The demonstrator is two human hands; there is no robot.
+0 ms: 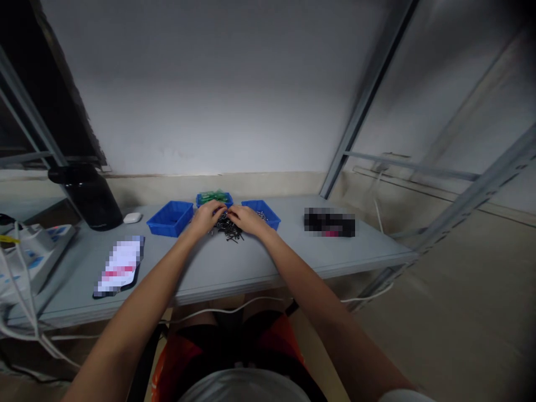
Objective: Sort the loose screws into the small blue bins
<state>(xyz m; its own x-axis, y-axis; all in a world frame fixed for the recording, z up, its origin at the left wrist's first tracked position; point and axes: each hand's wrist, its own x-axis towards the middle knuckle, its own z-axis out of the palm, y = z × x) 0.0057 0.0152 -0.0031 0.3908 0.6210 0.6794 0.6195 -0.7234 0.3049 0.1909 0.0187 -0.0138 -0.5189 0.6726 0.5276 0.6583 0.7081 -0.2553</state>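
Note:
A pile of dark screws (229, 228) lies on the grey tabletop, partly under my hands. My left hand (207, 216) is over the pile's left side, its fingers curled and pinched together. From the right, my right hand (246, 218) reaches in with its fingertips also closed, almost meeting the left ones. Whatever small pieces the fingers hold are too small to make out. Behind the hands stands a blue tray (228, 197) with green pieces (213, 196) in it. To the right, a blue tray (273, 219) holds silvery small parts (262, 215), partly hidden by my right hand.
A blue tray (170, 218) stands left of my hands. Farther left are a phone (121, 265), a white earphone case (133, 218), a black bottle (92, 198) and a power strip (42, 259) with cables. A blurred dark object (329, 222) lies right; metal shelf posts (364, 106) frame the table.

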